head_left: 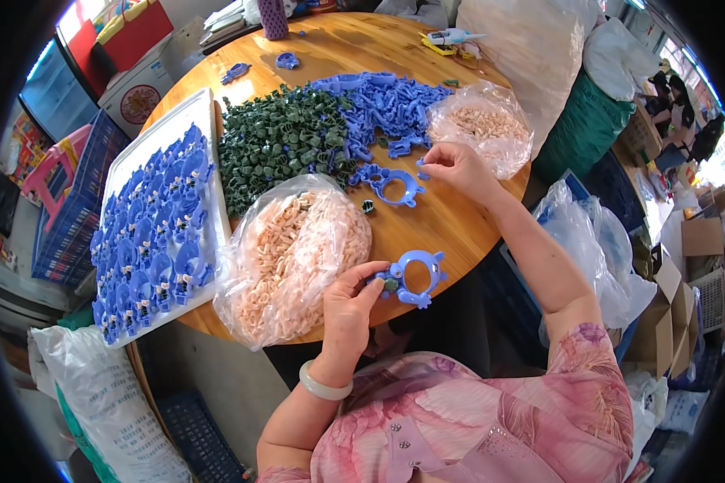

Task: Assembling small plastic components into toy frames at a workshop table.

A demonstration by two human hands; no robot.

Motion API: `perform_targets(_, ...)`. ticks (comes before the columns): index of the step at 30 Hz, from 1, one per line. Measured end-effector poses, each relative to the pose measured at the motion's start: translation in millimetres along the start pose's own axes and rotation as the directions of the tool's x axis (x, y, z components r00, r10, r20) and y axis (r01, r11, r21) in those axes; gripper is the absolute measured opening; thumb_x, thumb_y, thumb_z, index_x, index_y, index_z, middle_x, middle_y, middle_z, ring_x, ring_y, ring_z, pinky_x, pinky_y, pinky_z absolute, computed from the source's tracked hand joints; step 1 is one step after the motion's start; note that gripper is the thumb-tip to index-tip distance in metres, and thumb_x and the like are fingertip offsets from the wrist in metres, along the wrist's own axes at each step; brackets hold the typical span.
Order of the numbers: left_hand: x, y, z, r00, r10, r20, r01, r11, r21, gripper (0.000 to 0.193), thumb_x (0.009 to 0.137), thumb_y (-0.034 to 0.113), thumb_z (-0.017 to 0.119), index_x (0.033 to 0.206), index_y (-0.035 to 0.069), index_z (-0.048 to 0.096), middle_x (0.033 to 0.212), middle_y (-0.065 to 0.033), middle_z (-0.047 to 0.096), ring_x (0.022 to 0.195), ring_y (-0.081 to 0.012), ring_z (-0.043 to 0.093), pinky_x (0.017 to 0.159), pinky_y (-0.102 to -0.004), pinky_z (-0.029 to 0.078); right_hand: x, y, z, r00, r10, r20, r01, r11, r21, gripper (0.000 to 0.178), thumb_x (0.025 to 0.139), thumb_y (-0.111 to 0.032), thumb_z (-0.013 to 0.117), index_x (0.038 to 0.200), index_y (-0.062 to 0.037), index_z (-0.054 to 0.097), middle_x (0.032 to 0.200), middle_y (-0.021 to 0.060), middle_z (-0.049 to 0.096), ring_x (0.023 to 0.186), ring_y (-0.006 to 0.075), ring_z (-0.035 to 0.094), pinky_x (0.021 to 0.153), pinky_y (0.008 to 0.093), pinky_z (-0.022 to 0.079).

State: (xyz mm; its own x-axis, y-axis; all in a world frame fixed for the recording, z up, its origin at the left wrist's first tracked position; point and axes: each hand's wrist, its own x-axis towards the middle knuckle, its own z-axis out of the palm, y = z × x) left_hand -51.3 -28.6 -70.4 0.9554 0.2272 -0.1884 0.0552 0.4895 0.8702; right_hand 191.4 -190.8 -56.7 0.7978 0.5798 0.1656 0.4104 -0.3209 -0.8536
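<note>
Low over the table's near edge, my left hand (348, 312) pinches a blue plastic ring-shaped part (439, 278) with small knobs; a dark green piece (391, 284) sits on it near my fingertips. My right hand (459, 171) is farther forward, thumb and fingers closed on a small blue plastic piece (421, 169). Beside it on the wood lies another blue ring-shaped part (413, 191). Beyond are a heap of dark green pieces (286, 137) and a heap of blue parts (391, 105). A clear bag of small peach-coloured pieces (298, 258) rests beside my left hand.
A second bag of peach pieces (485, 125) stands at the right of the round wooden table (451, 233). At left, a white tray (211, 121) carries rows of blue figures. A glue gun (453, 37) lies at the back. Large sacks (584, 133) crowd the right side.
</note>
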Motion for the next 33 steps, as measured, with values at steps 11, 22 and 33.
perform_targets(11,5,1,0,0.997,-0.049,-0.052,0.048,0.998,-0.033,0.021,0.087,-0.002,0.055,0.107,-0.004,0.061,0.095,-0.0061,0.064,0.081,-0.0093,0.06,0.072,-0.0216,0.05,-53,-30,-8,0.975,0.02,0.221,-0.112,0.904,0.413,0.022,0.087,-0.005,0.057,0.109,-0.0012,0.056,0.096,0.004,0.059,0.088,0.0122,0.06,0.076,0.0263,0.05)
perform_targets(22,5,-1,-1,0.999,-0.04,-0.03,0.037,0.995,-0.089,0.019,0.088,-0.002,0.053,0.105,-0.006,0.061,0.096,-0.0103,0.064,0.084,-0.0133,0.062,0.075,-0.0252,0.054,-86,-96,22,0.85,-0.208,0.484,0.178,0.978,0.108,0.018,0.081,0.001,0.062,0.098,-0.0031,0.064,0.094,0.0045,0.063,0.087,0.0132,0.059,0.077,0.0252,0.046)
perform_targets(33,6,-5,0,0.999,-0.008,-0.048,0.003,0.995,-0.095,0.018,0.087,-0.003,0.054,0.103,-0.006,0.062,0.092,-0.0092,0.064,0.079,-0.0128,0.062,0.07,-0.0237,0.054,-70,-74,34,0.8,-0.358,0.482,0.331,0.933,0.143,0.012,0.08,0.0,0.063,0.091,-0.0032,0.068,0.087,0.005,0.061,0.083,0.0165,0.057,0.073,0.0265,0.046)
